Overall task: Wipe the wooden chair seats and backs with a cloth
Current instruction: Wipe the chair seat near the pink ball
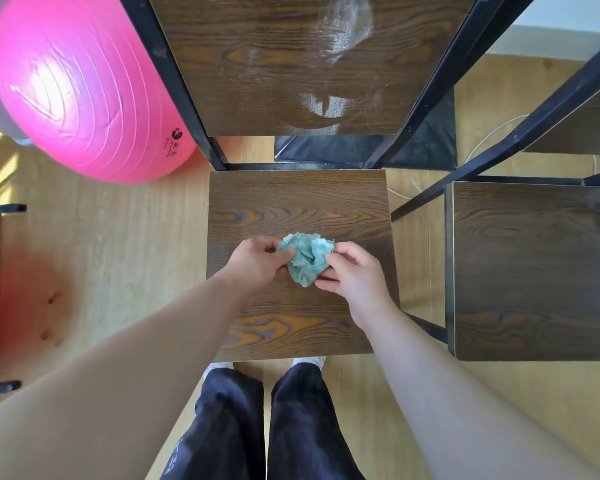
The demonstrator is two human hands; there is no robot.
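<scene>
**Both hands gather the cloth over the centre chair seat**

At the centre of the frame I see the left hand and the right hand pinching a crumpled teal cloth between them, fingers closed on its opposite sides. The cloth is bunched into a ball just above, or on, the wooden chair seat; I cannot tell whether it touches the wood. The chair back, at upper centre, carries pale streaks toward its right and lower edge, within a black metal frame. A second chair seat sits at the right, just beside the first. A pink exercise ball fills the upper left, resting on the light wooden floor. Dark trousers appear at lower centre, below the seat's near edge.
</scene>
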